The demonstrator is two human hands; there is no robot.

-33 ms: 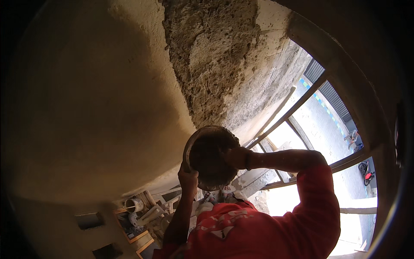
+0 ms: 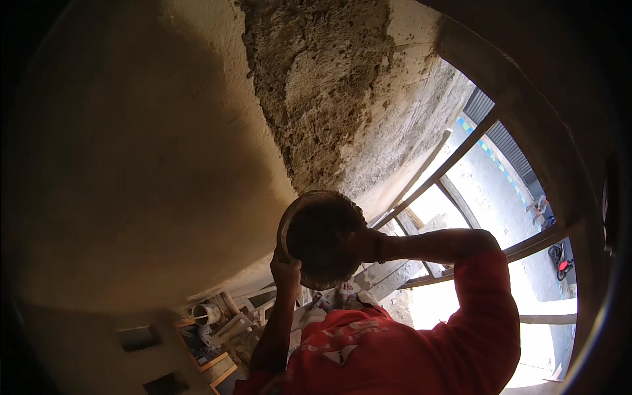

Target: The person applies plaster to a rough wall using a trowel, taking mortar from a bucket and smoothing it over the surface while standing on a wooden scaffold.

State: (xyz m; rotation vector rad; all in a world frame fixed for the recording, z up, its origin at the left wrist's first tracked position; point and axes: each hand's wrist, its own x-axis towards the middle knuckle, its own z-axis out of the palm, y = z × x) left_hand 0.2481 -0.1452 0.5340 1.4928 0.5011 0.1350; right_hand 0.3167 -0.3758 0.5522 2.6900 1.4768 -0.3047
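In front of my chest is a round basin [image 2: 286, 224], tilted so that its dark inside faces me. Its far right edge is crusted with lumpy material that looks like mortar. My left hand [image 2: 286, 274] is closed around the lower left of the rim. At the right side of the basin, over its opening, is my right hand [image 2: 361, 245]; shadow hides its fingers, and I cannot make out a tool in it. Beyond the basin rises a wall with a rough, dark grey strip [image 2: 322, 99] of coarse mortar.
Smooth plaster [image 2: 138, 171] covers the wall at left. Wooden poles [image 2: 471, 141] stand at the right over a bright yard, with a red motorcycle [image 2: 563, 263] and a person [image 2: 538, 207] far below. Planks [image 2: 388, 280] lie beside my feet; a bucket [image 2: 206, 313] stands lower left.
The basin and my hands have shifted very slightly left in the picture. My hold on the basin is the same.
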